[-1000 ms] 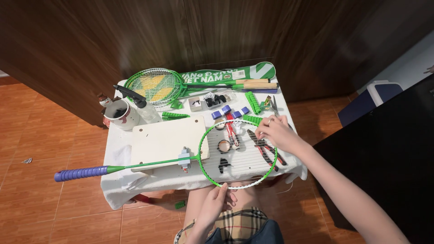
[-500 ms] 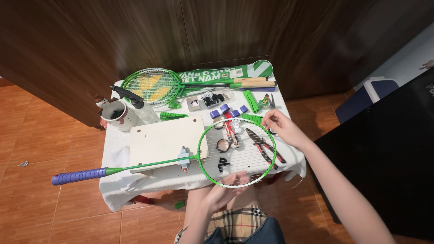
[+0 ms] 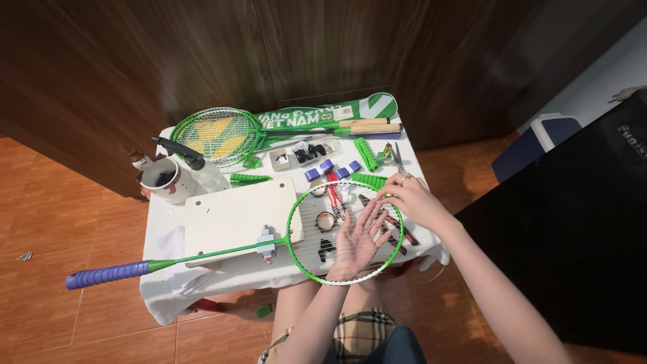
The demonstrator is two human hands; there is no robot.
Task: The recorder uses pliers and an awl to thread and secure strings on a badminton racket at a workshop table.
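Left hand [image 3: 358,237] flat, fingers spread, on strings of green-framed purple-gripped badminton racket [image 3: 306,250]; right hand [image 3: 409,199] pinching frame at 2 o'clock (white-clothed desk [image 3: 168,283] beneath).

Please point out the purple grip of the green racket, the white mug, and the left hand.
Purple grip of the green racket [image 3: 108,274], head view, middle of the wrapped handle.
White mug with dark contents [image 3: 164,183], head view, its outer wall.
Left hand [image 3: 357,237], head view, back of the hand over the strings.

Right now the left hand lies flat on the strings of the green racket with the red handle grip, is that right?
Not quite. The head view shows the left hand flat on the strings of the green racket, but its handle grip is purple, not red.
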